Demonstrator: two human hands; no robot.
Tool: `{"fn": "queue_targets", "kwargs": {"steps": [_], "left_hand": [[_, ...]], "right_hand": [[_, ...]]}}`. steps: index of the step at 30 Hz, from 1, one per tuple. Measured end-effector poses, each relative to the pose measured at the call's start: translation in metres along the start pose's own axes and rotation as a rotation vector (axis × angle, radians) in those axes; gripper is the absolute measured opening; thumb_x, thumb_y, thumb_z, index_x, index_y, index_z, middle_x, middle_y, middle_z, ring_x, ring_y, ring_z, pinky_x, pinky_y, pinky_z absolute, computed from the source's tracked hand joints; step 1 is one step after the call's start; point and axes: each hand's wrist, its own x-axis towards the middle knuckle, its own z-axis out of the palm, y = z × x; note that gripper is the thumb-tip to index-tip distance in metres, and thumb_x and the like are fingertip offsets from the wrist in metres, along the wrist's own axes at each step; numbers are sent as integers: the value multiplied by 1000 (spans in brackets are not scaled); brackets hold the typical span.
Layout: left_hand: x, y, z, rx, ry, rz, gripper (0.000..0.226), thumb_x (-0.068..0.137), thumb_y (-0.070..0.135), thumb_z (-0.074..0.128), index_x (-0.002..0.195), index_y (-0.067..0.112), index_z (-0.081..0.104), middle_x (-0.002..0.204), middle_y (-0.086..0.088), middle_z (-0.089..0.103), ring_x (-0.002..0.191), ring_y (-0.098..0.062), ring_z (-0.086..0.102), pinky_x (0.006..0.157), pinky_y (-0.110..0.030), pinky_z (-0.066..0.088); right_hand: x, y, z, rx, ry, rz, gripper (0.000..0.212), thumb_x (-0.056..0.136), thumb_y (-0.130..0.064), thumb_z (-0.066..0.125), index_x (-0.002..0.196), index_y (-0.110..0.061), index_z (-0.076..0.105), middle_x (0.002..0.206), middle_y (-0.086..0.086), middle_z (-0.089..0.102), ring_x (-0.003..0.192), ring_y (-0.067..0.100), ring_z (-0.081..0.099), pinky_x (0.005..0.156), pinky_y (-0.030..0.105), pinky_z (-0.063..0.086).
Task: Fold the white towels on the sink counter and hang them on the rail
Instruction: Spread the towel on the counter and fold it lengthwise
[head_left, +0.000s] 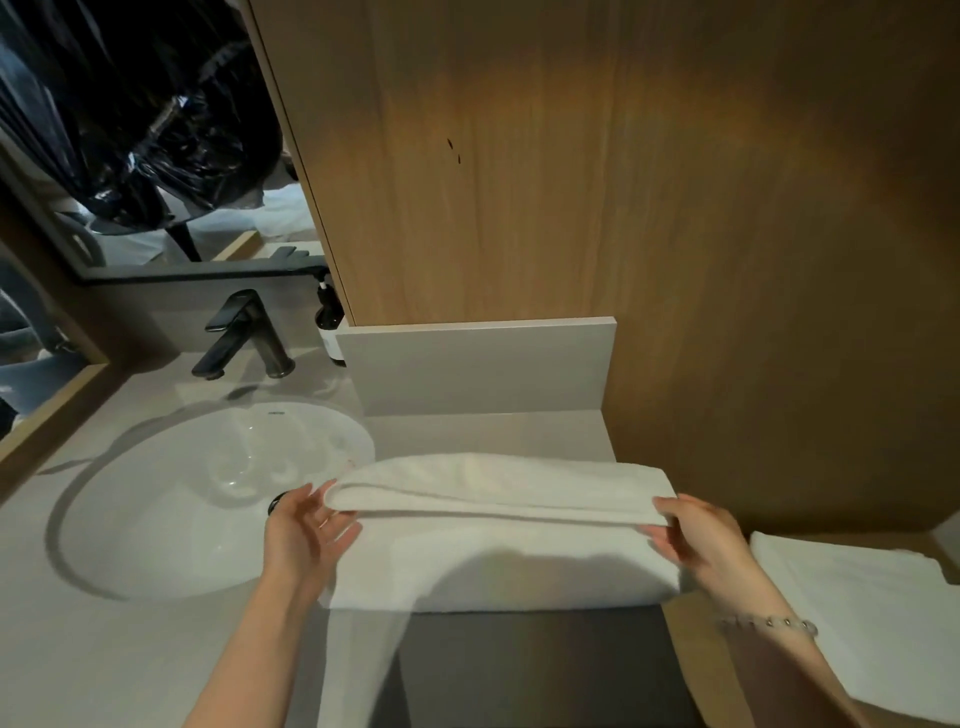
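Observation:
A white towel (498, 525) lies on the pale sink counter (483, 431), right of the basin, with its far half folded over toward me and its near edge hanging over the counter's front. My left hand (306, 530) pinches the folded layer at its left end. At the right end, my right hand (696, 535) grips the same fold. A second white towel (857, 613) lies flat at the lower right, partly behind my right forearm. No rail shows in this view.
A white oval basin (208, 499) sits left of the towel, with a black tap (244, 338) and a dark soap bottle (330, 327) behind it. A wood panel wall (623, 182) rises behind the counter. A mirror (130, 130) hangs at upper left.

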Motion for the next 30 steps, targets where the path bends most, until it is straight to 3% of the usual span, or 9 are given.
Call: {"fn": "queue_targets", "kwargs": {"steps": [3, 5, 7, 11, 15, 20, 22, 27, 30], "left_hand": [[-3, -10, 1, 95, 77, -23, 12, 95, 23, 51, 94, 14, 58, 87, -2, 60, 84, -19, 58, 83, -32, 46], [-2, -15, 1, 173, 143, -21, 23, 90, 17, 60, 111, 8, 58, 103, -7, 62, 99, -23, 58, 85, -32, 49], [-3, -18, 0, 243, 194, -25, 31, 86, 16, 66, 113, 6, 55, 109, -9, 59, 102, -24, 56, 84, -30, 49], [1, -20, -1, 380, 197, -51, 39, 86, 21, 67, 118, 4, 53, 104, -9, 55, 96, -21, 54, 79, -28, 49], [10, -19, 1, 482, 133, -37, 37, 95, 23, 53, 129, 8, 49, 99, -6, 55, 87, -17, 52, 69, -25, 47], [15, -1, 10, 472, 47, -44, 28, 100, 21, 44, 119, 2, 50, 107, -11, 57, 97, -23, 53, 95, -34, 41], [14, 4, 6, 523, 30, -39, 22, 100, 21, 44, 108, 2, 52, 96, -11, 58, 84, -22, 55, 88, -34, 44], [3, -6, -12, 778, 24, -37, 16, 97, 20, 49, 96, 4, 52, 76, -10, 51, 65, -20, 49, 57, -28, 45], [-1, -12, -17, 840, 17, -12, 21, 97, 19, 48, 83, 4, 49, 76, -10, 47, 64, -19, 45, 59, -27, 43]], "right_hand": [[-2, 5, -6, -134, -6, 70, 29, 88, -12, 63, 115, -3, 56, 107, 17, 64, 67, 22, 64, 34, 21, 41], [-3, 7, -5, -167, -15, 57, 25, 89, -11, 61, 111, 0, 56, 90, 14, 61, 73, 25, 62, 39, 26, 42], [-6, 8, -1, -140, -49, 35, 17, 90, -12, 58, 105, -3, 56, 83, 12, 58, 76, 26, 59, 52, 33, 45], [-9, 13, 9, -107, -97, -32, 21, 92, -28, 58, 104, -10, 58, 91, 8, 65, 82, 25, 62, 62, 35, 50], [-8, 9, 14, -57, -123, -59, 20, 94, -25, 56, 107, -11, 56, 92, 6, 65, 82, 21, 62, 63, 30, 49], [-7, -5, 21, -70, -181, -91, 19, 94, -23, 57, 109, -11, 55, 95, 2, 63, 86, 16, 58, 76, 25, 44], [-7, -2, 16, -32, -252, -81, 18, 95, -18, 54, 110, -9, 57, 101, 5, 66, 94, 20, 60, 82, 28, 47], [-9, 6, 3, 41, -324, -97, 14, 98, -13, 46, 102, -11, 59, 98, 6, 66, 90, 17, 61, 66, 27, 46], [-2, 11, 1, 30, -316, -132, 16, 97, -13, 45, 104, -11, 59, 104, 10, 65, 97, 21, 61, 73, 30, 48]]}}
